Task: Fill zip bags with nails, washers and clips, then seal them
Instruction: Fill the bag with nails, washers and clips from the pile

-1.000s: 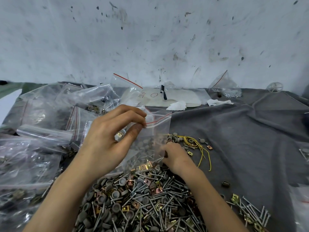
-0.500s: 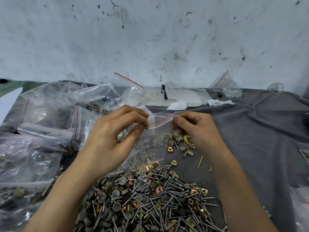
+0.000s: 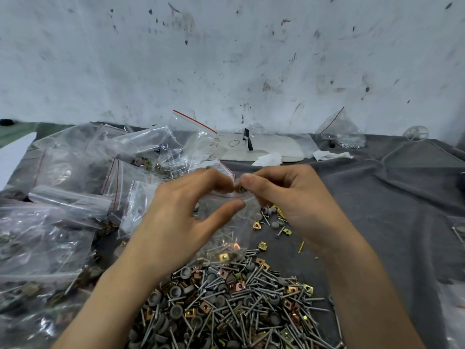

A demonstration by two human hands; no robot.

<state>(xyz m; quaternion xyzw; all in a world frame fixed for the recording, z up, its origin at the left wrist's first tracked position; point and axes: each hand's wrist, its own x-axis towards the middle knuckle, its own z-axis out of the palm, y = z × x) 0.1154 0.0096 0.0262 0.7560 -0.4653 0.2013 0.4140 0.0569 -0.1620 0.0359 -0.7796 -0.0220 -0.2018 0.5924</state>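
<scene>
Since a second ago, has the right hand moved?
Yes. The right hand has lifted off the nail pile toward the wall and now pinches the top edge of the zip bag beside the left hand.

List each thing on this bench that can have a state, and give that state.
zip bag: held up, part-filled with nails and clips; seal unclear.
left hand: pinches the bag's top strip.
right hand: pinches the bag's top strip.
hardware pile: loose on the cloth.
bags at left: heaped, filled.
far bag: standing, little inside.
grey cloth: wrinkled.
</scene>
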